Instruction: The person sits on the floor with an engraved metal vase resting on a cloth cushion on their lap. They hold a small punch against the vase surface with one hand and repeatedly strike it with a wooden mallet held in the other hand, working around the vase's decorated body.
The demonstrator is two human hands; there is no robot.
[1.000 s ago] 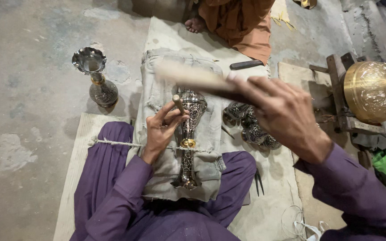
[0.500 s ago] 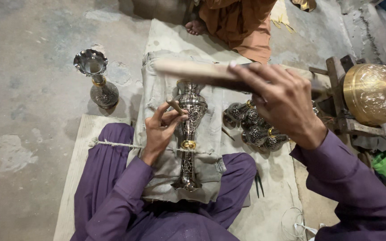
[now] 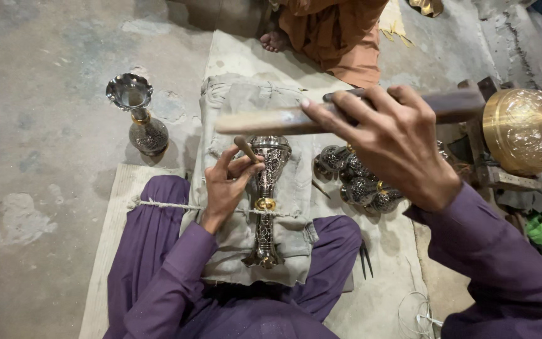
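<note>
Engraved metal vase (image 3: pixel 266 194) lies on its side along a folded grey cloth pad (image 3: pixel 233 113), mouth pointing away from the person, foot toward the lap. A brass collar rings its stem. A thin cord (image 3: pixel 158 204) crosses the pad and passes over the vase at that collar.

Left hand (image 3: pixel 227 188) rests on the pad just left of the vase, fingers pinched around a short punch-like tool (image 3: pixel 246 149) whose tip meets the vase near its upper bowl.

Right hand (image 3: pixel 396 147) is raised above and right of the vase, clenched around a wooden-handled striking tool (image 3: pixel 265 120); the pale end reaches out over the vase mouth, apart from it. Tool head not clearly readable.

Purple sleeves and trousers frame the vase on both sides.

Right of the vase, on the pad's edge and mat: a cluster of similar engraved pieces (image 3: pixel 356 182), touching one another. Further right, a large brass bowl-shaped piece (image 3: pixel 522 129) on a wooden stand.

Left of the vase, well apart, a second vase (image 3: pixel 139 119) stands upright on the concrete floor (image 3: pixel 32 125).

Beyond the vase's mouth, another person in orange clothing (image 3: pixel 340 31) sits, bare foot at the pad's far edge.

Near the vase's foot, right side: dark slim tools (image 3: pixel 366 258) lie on the mat.
</note>
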